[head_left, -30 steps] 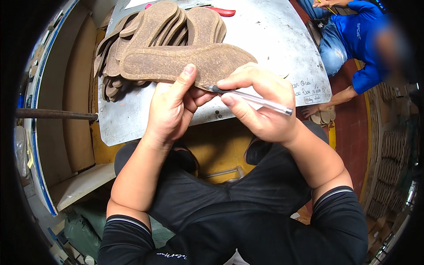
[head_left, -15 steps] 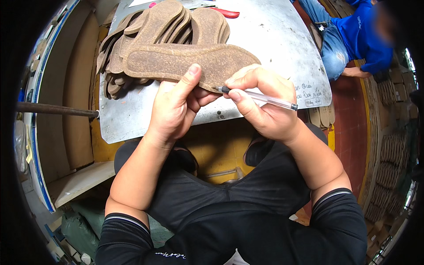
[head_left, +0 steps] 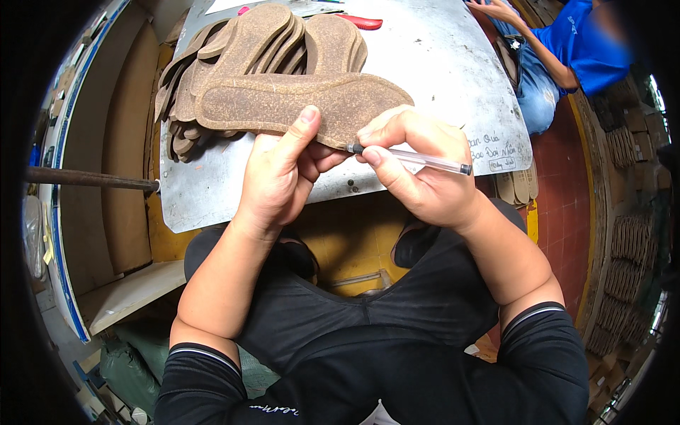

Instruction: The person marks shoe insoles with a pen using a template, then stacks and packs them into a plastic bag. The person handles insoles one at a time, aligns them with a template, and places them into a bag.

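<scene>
A brown, speckled shoe insole (head_left: 283, 103) lies crosswise in front of me, above the near part of the table. My left hand (head_left: 283, 166) grips its near edge, thumb on top and fingers curled underneath. In my right hand (head_left: 425, 159) is a clear-barrelled pen (head_left: 425, 160) with a dark tip section. The pen's tip meets the insole's near edge, close to my left fingertips. Just behind the held piece lies a heap of similar insoles (head_left: 258, 35), stacked and overlapping.
The grey-white metal table (head_left: 453, 78) has handwriting at its right. A red-handled tool (head_left: 363, 23) lies behind the heap. A metal bar (head_left: 92, 178) juts in from the left beside a shelf unit (head_left: 127, 297). At the far right sits a person in blue (head_left: 577, 46); stacked insoles (head_left: 630, 241) line that side.
The insole has shifted slightly left and the pen a little with it, both still held. The other person's arm has risen toward the table's edge.
</scene>
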Demonstrator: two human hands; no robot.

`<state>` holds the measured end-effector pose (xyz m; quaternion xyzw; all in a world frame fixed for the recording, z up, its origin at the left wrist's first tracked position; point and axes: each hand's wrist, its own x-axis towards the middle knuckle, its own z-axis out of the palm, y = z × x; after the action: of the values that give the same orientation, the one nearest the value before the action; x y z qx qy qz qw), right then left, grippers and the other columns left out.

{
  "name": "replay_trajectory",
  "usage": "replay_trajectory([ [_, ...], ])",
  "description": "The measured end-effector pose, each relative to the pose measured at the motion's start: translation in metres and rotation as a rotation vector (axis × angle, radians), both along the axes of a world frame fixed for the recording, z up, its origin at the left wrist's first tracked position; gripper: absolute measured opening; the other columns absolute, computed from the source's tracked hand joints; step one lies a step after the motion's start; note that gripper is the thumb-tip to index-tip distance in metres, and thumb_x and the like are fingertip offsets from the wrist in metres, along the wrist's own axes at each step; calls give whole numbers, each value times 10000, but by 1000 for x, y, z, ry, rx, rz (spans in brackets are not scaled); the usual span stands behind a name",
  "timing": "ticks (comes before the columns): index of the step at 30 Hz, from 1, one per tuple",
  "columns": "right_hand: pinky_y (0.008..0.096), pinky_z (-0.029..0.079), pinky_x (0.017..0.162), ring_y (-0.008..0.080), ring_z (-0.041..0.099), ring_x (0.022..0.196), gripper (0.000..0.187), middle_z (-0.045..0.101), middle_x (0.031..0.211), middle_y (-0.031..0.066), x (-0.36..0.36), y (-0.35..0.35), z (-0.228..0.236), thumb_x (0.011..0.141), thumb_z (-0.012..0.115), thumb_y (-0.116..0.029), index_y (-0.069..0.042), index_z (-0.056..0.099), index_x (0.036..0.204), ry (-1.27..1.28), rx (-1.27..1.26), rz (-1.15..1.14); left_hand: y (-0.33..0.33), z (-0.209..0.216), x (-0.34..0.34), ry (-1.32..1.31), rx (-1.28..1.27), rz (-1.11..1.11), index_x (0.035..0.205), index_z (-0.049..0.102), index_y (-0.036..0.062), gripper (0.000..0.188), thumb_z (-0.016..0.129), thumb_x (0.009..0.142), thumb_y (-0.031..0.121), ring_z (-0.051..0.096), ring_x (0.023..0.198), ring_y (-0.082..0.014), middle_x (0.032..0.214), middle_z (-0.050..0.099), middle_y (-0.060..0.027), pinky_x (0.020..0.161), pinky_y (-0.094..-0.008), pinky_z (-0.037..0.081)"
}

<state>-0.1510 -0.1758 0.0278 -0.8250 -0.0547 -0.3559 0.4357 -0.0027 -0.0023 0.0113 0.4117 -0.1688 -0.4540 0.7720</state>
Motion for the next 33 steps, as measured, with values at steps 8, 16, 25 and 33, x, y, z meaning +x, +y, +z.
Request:
replay_trajectory([
  [8, 371, 594, 704, 292, 764, 749, 126, 770, 862, 143, 0, 0, -1, 938, 858, -76, 13, 771, 956, -1, -7, 2, 2, -4, 3, 20, 24, 5, 1539, 561, -64, 491, 574, 1218, 308, 762, 1293, -339, 1461, 718, -234, 1096, -500, 656],
  [16, 364, 594, 710, 275, 768, 756, 130, 772, 859, 144, -2, 4, -1, 954, 849, -94, 18, 786, 975, 57, 102, -30, 1, 2, -2, 32, 18, 3, 1530, 575, -70, 492, 569, 1220, 312, 767, 1286, -338, 1449, 728, -235, 1105, -503, 651],
  [25, 350, 584, 701, 250, 763, 750, 124, 771, 854, 134, -2, 0, -3, 968, 833, -88, 22, 776, 957, 23, 63, -11, 0, -3, 1, 41, 5, -16, 1552, 561, -66, 510, 567, 1219, 320, 751, 1315, -337, 1485, 711, -228, 1136, -507, 631],
  [33, 307, 602, 921, 165, 771, 1013, 242, 824, 1061, 112, -6, -8, 0, 1184, 634, -154, 44, 729, 1287, -20, 182, -117, 0, -7, 6, 117, -20, -47, 1570, 523, -81, 521, 542, 1226, 309, 733, 1351, -358, 1499, 693, -248, 1173, -527, 621],
])
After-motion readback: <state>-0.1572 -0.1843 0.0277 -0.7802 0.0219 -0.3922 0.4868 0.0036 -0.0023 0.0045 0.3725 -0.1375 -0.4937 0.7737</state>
